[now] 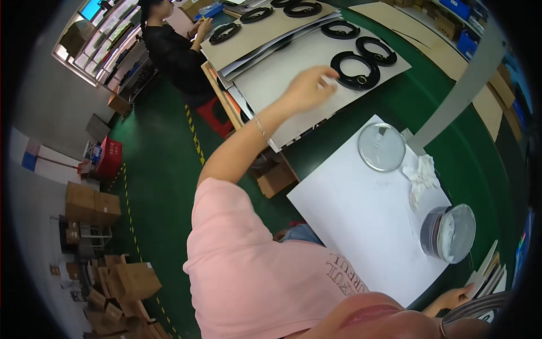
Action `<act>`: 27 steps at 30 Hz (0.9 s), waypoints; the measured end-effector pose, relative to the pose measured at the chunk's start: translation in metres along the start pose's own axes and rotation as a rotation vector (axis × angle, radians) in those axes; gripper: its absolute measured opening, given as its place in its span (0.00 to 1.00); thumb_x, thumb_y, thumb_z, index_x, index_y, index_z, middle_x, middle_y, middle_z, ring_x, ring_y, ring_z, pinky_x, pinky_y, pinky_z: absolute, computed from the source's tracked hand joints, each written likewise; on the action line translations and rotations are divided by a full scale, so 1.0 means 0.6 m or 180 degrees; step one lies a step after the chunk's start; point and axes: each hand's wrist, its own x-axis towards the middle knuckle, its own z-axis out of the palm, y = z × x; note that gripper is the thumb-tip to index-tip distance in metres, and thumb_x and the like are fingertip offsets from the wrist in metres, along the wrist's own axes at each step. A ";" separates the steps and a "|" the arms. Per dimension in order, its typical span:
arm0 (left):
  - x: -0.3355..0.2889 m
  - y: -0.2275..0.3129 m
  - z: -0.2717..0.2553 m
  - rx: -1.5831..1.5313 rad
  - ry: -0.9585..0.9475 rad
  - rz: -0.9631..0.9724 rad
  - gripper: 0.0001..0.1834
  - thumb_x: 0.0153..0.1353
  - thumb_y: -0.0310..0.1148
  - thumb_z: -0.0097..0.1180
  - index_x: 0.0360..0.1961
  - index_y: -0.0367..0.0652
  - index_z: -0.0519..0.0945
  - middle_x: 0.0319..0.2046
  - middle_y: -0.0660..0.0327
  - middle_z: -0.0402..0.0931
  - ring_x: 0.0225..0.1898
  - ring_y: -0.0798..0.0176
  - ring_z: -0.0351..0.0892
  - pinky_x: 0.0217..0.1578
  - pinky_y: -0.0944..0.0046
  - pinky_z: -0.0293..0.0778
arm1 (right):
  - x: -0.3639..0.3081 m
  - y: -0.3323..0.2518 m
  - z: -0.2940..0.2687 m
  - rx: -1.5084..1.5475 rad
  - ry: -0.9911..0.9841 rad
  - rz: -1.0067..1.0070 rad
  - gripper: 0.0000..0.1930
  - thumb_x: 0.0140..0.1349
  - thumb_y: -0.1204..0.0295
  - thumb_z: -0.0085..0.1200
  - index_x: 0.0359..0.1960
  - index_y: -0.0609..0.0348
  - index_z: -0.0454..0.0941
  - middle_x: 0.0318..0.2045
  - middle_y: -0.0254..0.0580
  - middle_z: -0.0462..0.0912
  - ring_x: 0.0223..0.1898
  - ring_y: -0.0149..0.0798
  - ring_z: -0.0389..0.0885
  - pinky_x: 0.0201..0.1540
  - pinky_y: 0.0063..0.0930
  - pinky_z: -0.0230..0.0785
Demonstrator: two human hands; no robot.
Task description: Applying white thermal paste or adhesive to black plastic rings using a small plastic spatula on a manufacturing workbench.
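Observation:
My left hand (307,90) reaches out over a pale board (276,85), slightly smeared by motion. Its thumb and fingers are apart, with nothing visible between them. The fingertips are at the left rim of a black ring-shaped part (355,70); whether they touch it I cannot tell. Close behind that part lie a second black ring (376,51) and a third black ring (340,29). My right hand (449,299) is low at the right, partly hidden, its fingers curled together beside several thin, light flat pieces (486,274). What it holds, if anything, is hidden.
A white sheet (361,209) on the green table bears a round clear lid (381,147), crumpled tissue (422,178) and a clear round tub (447,233). A grey post (463,90) rises at the right. Another person (172,48) works at the far left; cartons (135,281) stand on the floor.

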 end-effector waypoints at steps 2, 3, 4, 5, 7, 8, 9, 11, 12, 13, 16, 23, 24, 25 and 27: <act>0.059 -0.064 -0.006 0.0180 0.0184 -0.0032 0.17 0.51 0.36 0.52 0.41 0.38 0.71 0.38 0.54 0.73 0.34 0.60 0.75 0.35 0.67 0.70 | 0.002 -0.004 0.004 -0.0345 -0.0103 -0.0229 0.12 0.53 0.68 0.55 0.24 0.67 0.75 0.20 0.45 0.78 0.21 0.32 0.76 0.24 0.21 0.69; 0.084 -0.081 -0.006 0.0587 0.0372 -0.0073 0.21 0.50 0.39 0.52 0.42 0.37 0.71 0.38 0.53 0.72 0.35 0.57 0.75 0.37 0.64 0.70 | -0.005 0.005 0.008 -0.0481 -0.0160 -0.0314 0.12 0.53 0.67 0.56 0.23 0.67 0.75 0.19 0.45 0.78 0.20 0.32 0.76 0.23 0.21 0.68; 0.107 -0.090 0.004 0.0931 0.0533 -0.0104 0.24 0.48 0.43 0.51 0.42 0.37 0.70 0.38 0.51 0.71 0.36 0.54 0.75 0.38 0.62 0.70 | -0.002 0.003 0.004 -0.0676 -0.0213 -0.0437 0.12 0.52 0.67 0.56 0.23 0.66 0.75 0.18 0.45 0.77 0.18 0.33 0.75 0.21 0.21 0.68; 0.125 -0.096 0.017 0.0893 0.0512 -0.0110 0.24 0.48 0.43 0.51 0.42 0.37 0.70 0.38 0.51 0.71 0.36 0.54 0.75 0.38 0.62 0.70 | 0.002 -0.001 0.000 -0.0865 -0.0268 -0.0560 0.13 0.52 0.66 0.56 0.22 0.66 0.75 0.17 0.46 0.77 0.17 0.33 0.75 0.20 0.22 0.67; 0.156 -0.072 0.028 0.1812 0.0023 -0.0468 0.30 0.45 0.47 0.53 0.43 0.33 0.68 0.37 0.49 0.72 0.37 0.49 0.74 0.38 0.60 0.70 | 0.014 0.003 0.003 -0.1023 -0.0272 -0.0923 0.12 0.52 0.67 0.56 0.21 0.65 0.75 0.16 0.45 0.76 0.16 0.33 0.74 0.19 0.22 0.67; 0.169 -0.070 0.035 0.1796 0.0011 -0.0483 0.30 0.45 0.47 0.53 0.43 0.33 0.68 0.37 0.49 0.72 0.37 0.49 0.74 0.38 0.60 0.70 | 0.018 0.004 0.000 -0.1190 -0.0249 -0.1271 0.12 0.53 0.67 0.55 0.21 0.65 0.75 0.15 0.44 0.75 0.15 0.34 0.73 0.18 0.23 0.66; 0.177 -0.069 0.035 0.1896 -0.0309 -0.0598 0.32 0.44 0.48 0.53 0.43 0.31 0.67 0.35 0.48 0.73 0.33 0.50 0.75 0.36 0.60 0.71 | 0.013 0.017 -0.003 -0.1151 -0.0272 -0.1284 0.12 0.53 0.67 0.55 0.21 0.65 0.75 0.15 0.44 0.75 0.15 0.34 0.73 0.18 0.23 0.66; 0.179 -0.060 0.025 0.1800 -0.0743 -0.0868 0.30 0.44 0.43 0.52 0.40 0.25 0.66 0.27 0.47 0.74 0.20 0.53 0.77 0.26 0.63 0.74 | -0.001 0.041 -0.012 -0.1691 -0.0492 -0.0827 0.11 0.53 0.67 0.55 0.22 0.64 0.75 0.17 0.43 0.77 0.17 0.35 0.75 0.18 0.23 0.67; 0.174 -0.053 0.013 0.1805 -0.0754 -0.0886 0.30 0.44 0.43 0.52 0.40 0.25 0.66 0.27 0.47 0.74 0.20 0.53 0.77 0.26 0.63 0.74 | -0.007 0.051 -0.010 -0.1682 -0.0512 -0.0830 0.11 0.53 0.67 0.55 0.22 0.64 0.75 0.17 0.43 0.77 0.17 0.35 0.75 0.18 0.23 0.67; 0.169 -0.047 -0.002 0.0974 -0.1007 -0.1280 0.28 0.45 0.40 0.52 0.40 0.24 0.65 0.28 0.47 0.74 0.18 0.55 0.76 0.23 0.65 0.74 | -0.006 0.050 -0.007 -0.1488 -0.0343 -0.0766 0.11 0.53 0.67 0.55 0.23 0.63 0.75 0.18 0.44 0.77 0.17 0.35 0.76 0.18 0.24 0.67; 0.132 -0.052 -0.030 -0.0858 -0.1305 -0.1234 0.27 0.45 0.31 0.51 0.45 0.26 0.62 0.28 0.51 0.72 0.16 0.61 0.75 0.19 0.66 0.73 | -0.009 0.062 -0.014 -0.1274 -0.0160 -0.0323 0.11 0.53 0.67 0.55 0.24 0.63 0.76 0.19 0.45 0.78 0.18 0.38 0.76 0.18 0.25 0.68; -0.095 0.077 -0.024 -0.1676 -0.1904 -0.0666 0.24 0.51 0.28 0.55 0.48 0.38 0.59 0.28 0.60 0.73 0.27 0.71 0.71 0.27 0.72 0.69 | -0.018 0.041 -0.001 -0.1186 -0.0429 0.0162 0.13 0.56 0.63 0.51 0.28 0.62 0.77 0.21 0.46 0.78 0.21 0.36 0.75 0.23 0.26 0.66; -0.116 0.085 -0.016 -0.1393 -0.2056 -0.0630 0.23 0.52 0.27 0.54 0.48 0.38 0.58 0.27 0.62 0.73 0.27 0.72 0.71 0.27 0.73 0.69 | -0.014 0.039 -0.003 -0.1237 -0.0460 0.0305 0.12 0.57 0.64 0.50 0.29 0.63 0.77 0.23 0.44 0.79 0.23 0.33 0.75 0.26 0.24 0.66; -0.136 0.100 -0.002 -0.1638 -0.2070 -0.0721 0.23 0.53 0.25 0.53 0.48 0.38 0.58 0.26 0.62 0.73 0.27 0.72 0.72 0.27 0.73 0.69 | -0.009 0.037 -0.001 -0.0560 -0.0449 0.0662 0.13 0.56 0.64 0.51 0.29 0.65 0.77 0.23 0.43 0.79 0.25 0.31 0.75 0.28 0.24 0.66; -0.151 0.121 0.025 -0.1287 -0.2245 -0.0685 0.21 0.52 0.24 0.52 0.47 0.37 0.60 0.24 0.60 0.74 0.27 0.67 0.76 0.29 0.72 0.70 | 0.033 -0.030 0.001 0.0037 -0.0019 0.0813 0.15 0.55 0.65 0.53 0.30 0.69 0.75 0.27 0.43 0.78 0.28 0.31 0.74 0.32 0.23 0.67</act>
